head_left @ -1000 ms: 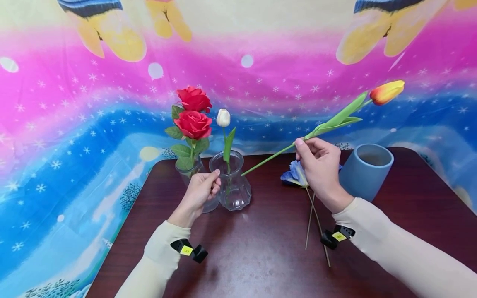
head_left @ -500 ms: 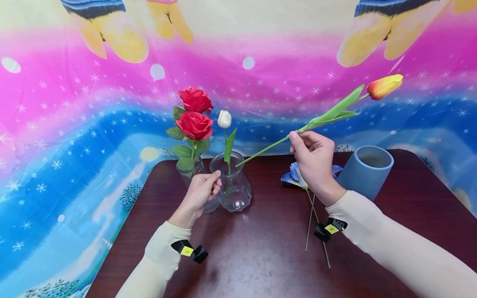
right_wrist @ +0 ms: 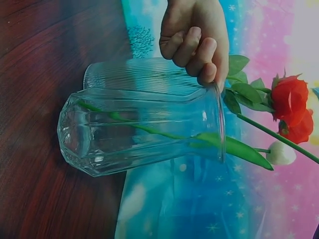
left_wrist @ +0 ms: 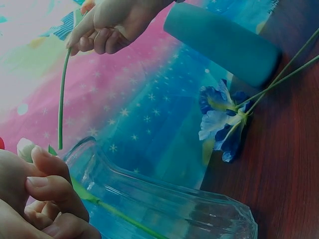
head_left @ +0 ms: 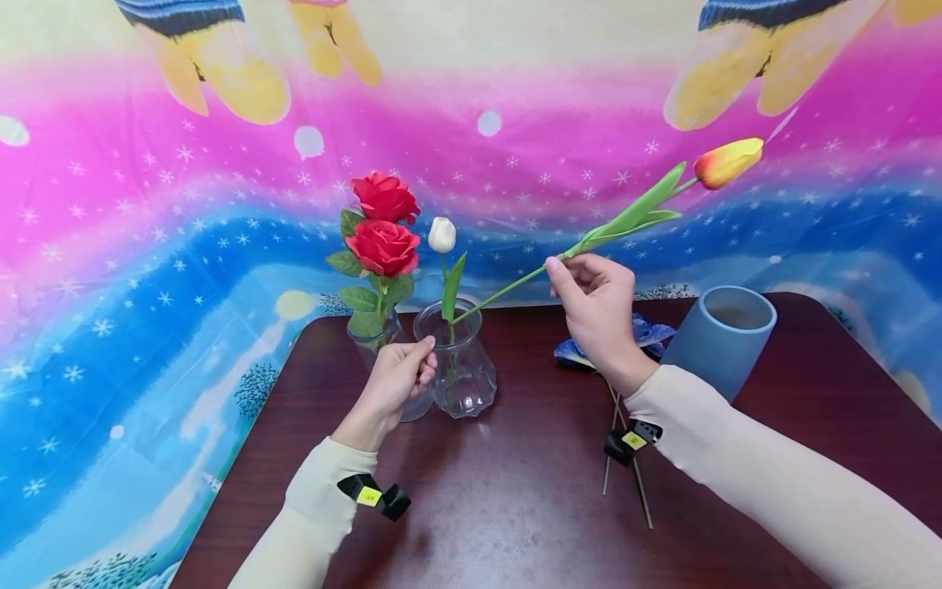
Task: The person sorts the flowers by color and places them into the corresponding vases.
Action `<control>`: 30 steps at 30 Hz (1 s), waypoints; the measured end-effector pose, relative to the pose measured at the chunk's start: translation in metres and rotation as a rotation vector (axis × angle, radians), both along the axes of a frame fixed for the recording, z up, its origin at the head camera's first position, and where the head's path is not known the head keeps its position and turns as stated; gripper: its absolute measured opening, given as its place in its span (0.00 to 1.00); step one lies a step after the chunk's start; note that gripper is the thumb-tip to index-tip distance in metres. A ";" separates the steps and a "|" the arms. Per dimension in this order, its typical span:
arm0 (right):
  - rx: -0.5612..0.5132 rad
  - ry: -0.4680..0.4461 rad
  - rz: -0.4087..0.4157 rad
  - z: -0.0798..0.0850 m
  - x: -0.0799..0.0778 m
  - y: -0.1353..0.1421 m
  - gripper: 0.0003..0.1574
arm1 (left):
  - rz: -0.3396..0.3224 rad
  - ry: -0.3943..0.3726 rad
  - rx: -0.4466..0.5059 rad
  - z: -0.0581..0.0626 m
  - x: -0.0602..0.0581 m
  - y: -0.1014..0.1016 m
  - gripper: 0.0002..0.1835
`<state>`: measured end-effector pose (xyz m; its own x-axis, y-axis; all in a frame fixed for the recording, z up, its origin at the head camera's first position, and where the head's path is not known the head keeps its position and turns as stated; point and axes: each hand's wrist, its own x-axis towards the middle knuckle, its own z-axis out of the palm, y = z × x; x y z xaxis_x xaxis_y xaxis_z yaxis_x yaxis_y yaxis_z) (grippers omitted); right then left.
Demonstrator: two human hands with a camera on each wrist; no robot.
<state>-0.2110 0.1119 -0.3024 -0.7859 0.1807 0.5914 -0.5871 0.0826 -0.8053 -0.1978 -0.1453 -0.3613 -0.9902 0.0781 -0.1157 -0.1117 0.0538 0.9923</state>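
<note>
My left hand pinches the rim of a clear glass vase, its fingers curled at the near left side. In that vase stands a white tulip with a green leaf. My right hand pinches the green stem of a yellow-orange tulip just below its leaves. This tulip slants, bloom up to the right, and its stem's lower end overlaps the vase mouth in the head view. From the right wrist view, the stem end shows just beyond the vase rim.
Red roses stand in a second, ribbed glass vase beside the first. Blue flowers with crossed thin stems lie on the dark wooden table. A blue-grey vase stands at the right, and a printed cloth hangs behind.
My right hand has moved left with the yellow-orange tulip, bringing its stem end from beside the vase to over its mouth. The left hand has stayed at the rim.
</note>
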 end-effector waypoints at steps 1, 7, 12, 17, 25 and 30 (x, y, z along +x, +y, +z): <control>0.010 -0.004 -0.001 0.000 0.000 -0.001 0.12 | 0.001 0.000 0.000 0.000 0.000 0.000 0.24; 0.052 -0.026 0.009 -0.001 -0.003 -0.007 0.13 | 0.003 -0.001 0.000 0.000 0.000 0.000 0.24; 0.081 -0.036 0.017 -0.004 -0.006 -0.013 0.13 | 0.004 -0.005 0.000 0.000 0.000 0.000 0.24; 0.147 -0.038 0.012 -0.008 -0.008 -0.019 0.13 | 0.003 -0.005 0.008 0.000 0.000 0.000 0.24; 0.237 -0.061 0.019 -0.012 -0.009 -0.028 0.12 | 0.006 -0.008 0.014 0.000 0.000 0.001 0.24; 0.287 -0.077 0.015 -0.015 -0.012 -0.034 0.12 | 0.005 -0.011 0.018 0.000 0.000 0.001 0.24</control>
